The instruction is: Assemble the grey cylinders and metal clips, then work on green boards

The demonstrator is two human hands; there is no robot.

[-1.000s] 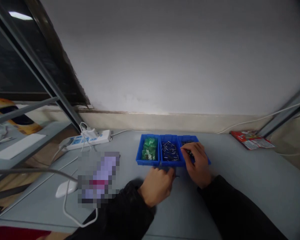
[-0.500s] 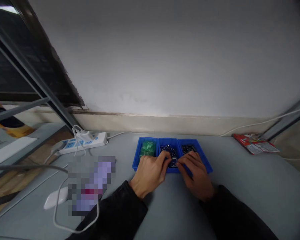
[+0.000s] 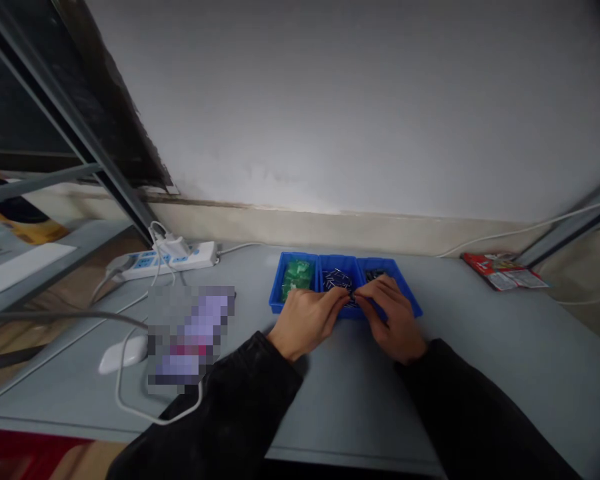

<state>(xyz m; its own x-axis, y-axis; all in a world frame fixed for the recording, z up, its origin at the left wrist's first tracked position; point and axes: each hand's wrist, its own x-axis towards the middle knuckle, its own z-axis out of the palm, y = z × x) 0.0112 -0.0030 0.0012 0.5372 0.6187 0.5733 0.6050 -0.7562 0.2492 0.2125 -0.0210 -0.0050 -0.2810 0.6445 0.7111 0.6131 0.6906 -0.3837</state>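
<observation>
Here are the metal pins (image 3: 334,277), scattered in the middle blue bin (image 3: 338,260), right under and just beyond the fingertips! The left hand (image 3: 307,320) and right hand (image 3: 391,321) meet over its front edge, tips nearly touching, fingers curled in toward the thumbs; whether anything is clamped between them, I can't tell, it's too small. Beyond the left hand, green packets (image 3: 298,270) fill the left blue bin (image 3: 276,308); past the right fingers, small dark parts (image 3: 374,274) sit in the right blue bin (image 3: 411,303). Out left of the hands on the desk (image 3: 355,400): a pixelated screen (image 3: 205,320), and farther off, a white power strip (image 3: 204,255). Well to the right, a red packet (image 3: 495,270)!
</observation>
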